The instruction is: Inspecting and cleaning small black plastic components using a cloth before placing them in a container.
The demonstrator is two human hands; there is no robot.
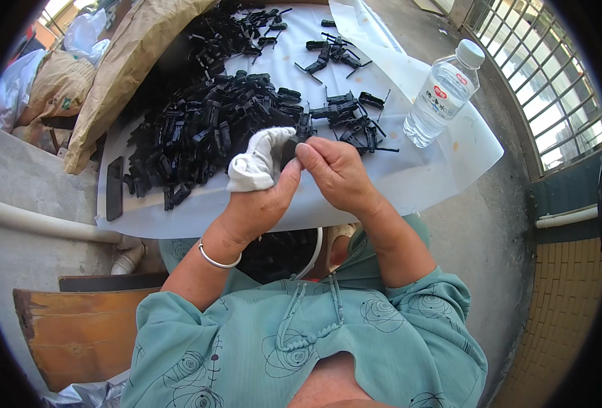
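Over the near part of the table, my two hands meet at a small black plastic part [304, 127]. My left hand [263, 194] wears a partial white cloth glove [254, 163] over its fingers, leaving the thumb bare, and is closed around the part. With thumb and bent fingers, my right hand [338, 173] pinches the same part from the right. Most of the part is hidden by the fingers. Just beyond and left lies a large heap of similar black plastic parts [199, 129]. A smaller group of black parts with thin arms [345, 112] lies beyond my right hand.
A clear water bottle [437, 98] stands on the white sheeting [409, 173] at the right. At the left edge lies a flat black slab [114, 189], beside brown paper [121, 75]. A container of dark pieces [280, 255] sits below, between my legs. Another black cluster [331, 54] lies farther back.
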